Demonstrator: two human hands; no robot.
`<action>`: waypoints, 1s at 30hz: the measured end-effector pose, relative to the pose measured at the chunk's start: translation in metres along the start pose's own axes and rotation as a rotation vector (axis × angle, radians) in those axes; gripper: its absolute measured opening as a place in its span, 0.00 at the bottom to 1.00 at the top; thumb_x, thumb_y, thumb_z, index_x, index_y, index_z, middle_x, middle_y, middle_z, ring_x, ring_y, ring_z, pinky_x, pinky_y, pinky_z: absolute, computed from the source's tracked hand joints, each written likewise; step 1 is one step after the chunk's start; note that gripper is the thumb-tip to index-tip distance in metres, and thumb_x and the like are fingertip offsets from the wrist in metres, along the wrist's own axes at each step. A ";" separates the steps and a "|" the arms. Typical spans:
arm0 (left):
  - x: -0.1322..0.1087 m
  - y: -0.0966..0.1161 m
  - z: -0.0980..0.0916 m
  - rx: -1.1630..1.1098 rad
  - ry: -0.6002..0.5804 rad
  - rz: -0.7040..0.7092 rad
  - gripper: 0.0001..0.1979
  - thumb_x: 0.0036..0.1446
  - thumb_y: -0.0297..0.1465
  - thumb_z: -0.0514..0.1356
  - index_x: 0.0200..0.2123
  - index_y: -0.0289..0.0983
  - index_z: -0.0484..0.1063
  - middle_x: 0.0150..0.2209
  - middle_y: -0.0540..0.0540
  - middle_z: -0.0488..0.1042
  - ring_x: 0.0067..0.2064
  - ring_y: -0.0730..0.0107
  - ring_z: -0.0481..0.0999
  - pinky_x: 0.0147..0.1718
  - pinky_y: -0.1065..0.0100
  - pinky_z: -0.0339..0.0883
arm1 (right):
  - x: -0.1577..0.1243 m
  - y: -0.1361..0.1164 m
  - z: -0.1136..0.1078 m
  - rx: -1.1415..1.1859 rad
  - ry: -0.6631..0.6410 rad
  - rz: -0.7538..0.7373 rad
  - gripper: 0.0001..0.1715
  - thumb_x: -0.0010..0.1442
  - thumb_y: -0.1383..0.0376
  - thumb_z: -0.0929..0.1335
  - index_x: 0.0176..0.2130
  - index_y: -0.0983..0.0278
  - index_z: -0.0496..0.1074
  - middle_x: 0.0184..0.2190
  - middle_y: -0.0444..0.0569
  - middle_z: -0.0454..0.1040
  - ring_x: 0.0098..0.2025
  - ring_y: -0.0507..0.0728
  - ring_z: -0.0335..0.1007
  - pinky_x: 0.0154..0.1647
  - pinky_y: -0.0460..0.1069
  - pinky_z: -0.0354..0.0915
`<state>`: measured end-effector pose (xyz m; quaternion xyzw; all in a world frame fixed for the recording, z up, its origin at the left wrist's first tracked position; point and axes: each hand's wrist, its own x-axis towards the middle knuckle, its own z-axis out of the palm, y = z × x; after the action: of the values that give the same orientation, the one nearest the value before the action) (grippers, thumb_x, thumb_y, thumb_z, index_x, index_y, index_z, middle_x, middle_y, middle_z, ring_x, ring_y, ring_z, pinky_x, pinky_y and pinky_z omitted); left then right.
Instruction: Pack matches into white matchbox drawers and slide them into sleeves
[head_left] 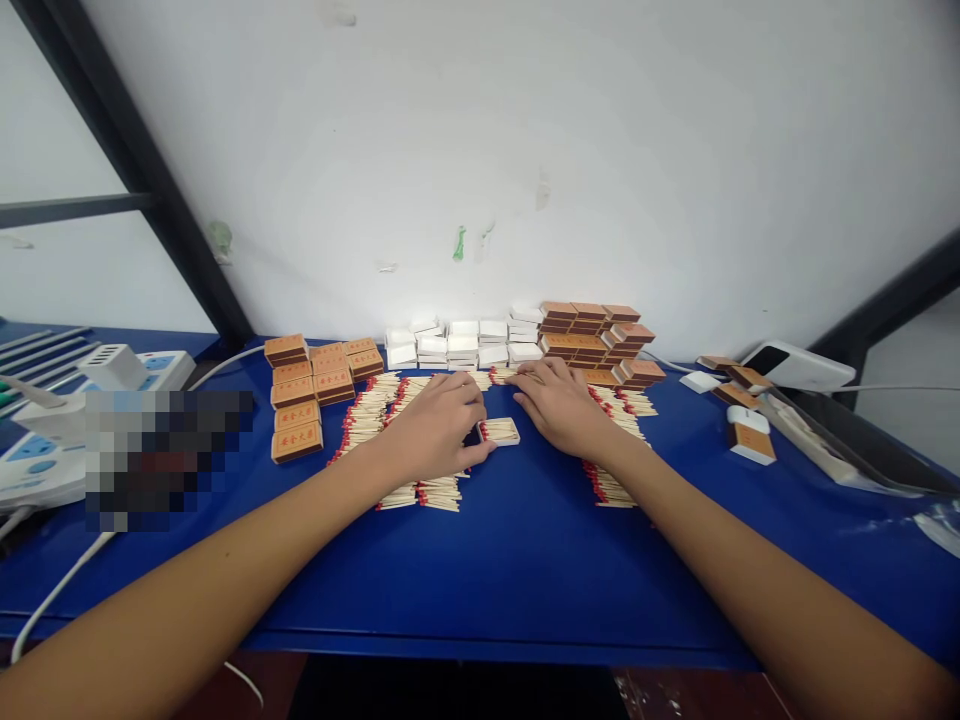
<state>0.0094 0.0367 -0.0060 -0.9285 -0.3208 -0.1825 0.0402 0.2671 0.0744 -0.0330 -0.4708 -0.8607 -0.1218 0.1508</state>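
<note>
A small white matchbox tray (501, 431) holding matches lies on the blue table between my hands. My left hand (442, 425) is at its left end, with the thumb and fingers curved around that end. Just right of and behind the tray, my right hand (559, 400) has its fingertips on matches at the back; what they hold is too small to tell. Red-tipped matches (367, 410) lie in rows left of and under my left hand, and more matches (611, 487) lie beneath my right wrist.
White trays (448, 345) are stacked by the wall, beside stacked orange-brown matchboxes (574, 345). More matchboxes (297, 415) stand at the left. Power strips (45, 465) and cables are far left. A white device (802, 365), loose boxes and a dark tablet-like object (874, 440) lie right.
</note>
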 end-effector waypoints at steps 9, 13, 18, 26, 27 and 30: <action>0.001 0.001 -0.002 0.016 -0.021 -0.011 0.13 0.69 0.40 0.68 0.44 0.34 0.82 0.49 0.38 0.80 0.59 0.48 0.74 0.61 0.50 0.68 | 0.000 -0.001 -0.006 0.034 0.017 -0.010 0.20 0.78 0.61 0.61 0.58 0.63 0.78 0.60 0.63 0.77 0.62 0.72 0.63 0.55 0.66 0.64; 0.001 0.002 -0.002 0.010 -0.022 -0.011 0.13 0.69 0.40 0.68 0.44 0.35 0.82 0.48 0.39 0.80 0.59 0.48 0.74 0.60 0.51 0.68 | 0.001 0.001 -0.006 0.076 0.047 -0.019 0.16 0.78 0.62 0.63 0.52 0.61 0.79 0.56 0.61 0.78 0.61 0.71 0.64 0.56 0.65 0.64; 0.000 0.002 -0.003 0.005 -0.010 -0.003 0.13 0.69 0.40 0.68 0.44 0.35 0.82 0.48 0.39 0.80 0.59 0.49 0.74 0.59 0.51 0.69 | 0.002 0.005 -0.005 0.122 0.059 -0.040 0.10 0.76 0.61 0.66 0.47 0.60 0.77 0.52 0.60 0.79 0.57 0.70 0.65 0.53 0.63 0.65; 0.000 0.001 -0.002 0.018 -0.012 0.002 0.13 0.70 0.40 0.67 0.44 0.35 0.82 0.47 0.39 0.80 0.58 0.49 0.74 0.60 0.51 0.68 | 0.002 0.007 -0.005 0.123 0.021 -0.029 0.09 0.75 0.62 0.66 0.42 0.61 0.75 0.49 0.60 0.78 0.56 0.70 0.64 0.55 0.63 0.65; 0.000 0.001 -0.002 0.017 -0.015 0.001 0.13 0.70 0.40 0.67 0.45 0.34 0.82 0.48 0.39 0.80 0.58 0.48 0.74 0.60 0.51 0.69 | 0.002 0.006 -0.005 0.122 0.021 -0.029 0.09 0.75 0.62 0.66 0.42 0.61 0.75 0.49 0.60 0.78 0.56 0.70 0.64 0.55 0.63 0.64; 0.000 0.001 -0.002 0.005 -0.008 0.002 0.13 0.69 0.40 0.67 0.45 0.35 0.82 0.48 0.38 0.80 0.59 0.48 0.74 0.60 0.50 0.69 | 0.002 0.006 -0.005 0.127 0.025 -0.045 0.08 0.75 0.63 0.66 0.43 0.61 0.75 0.49 0.59 0.77 0.56 0.69 0.64 0.55 0.62 0.64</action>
<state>0.0094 0.0356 -0.0042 -0.9294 -0.3205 -0.1780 0.0413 0.2725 0.0773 -0.0275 -0.4393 -0.8751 -0.0760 0.1885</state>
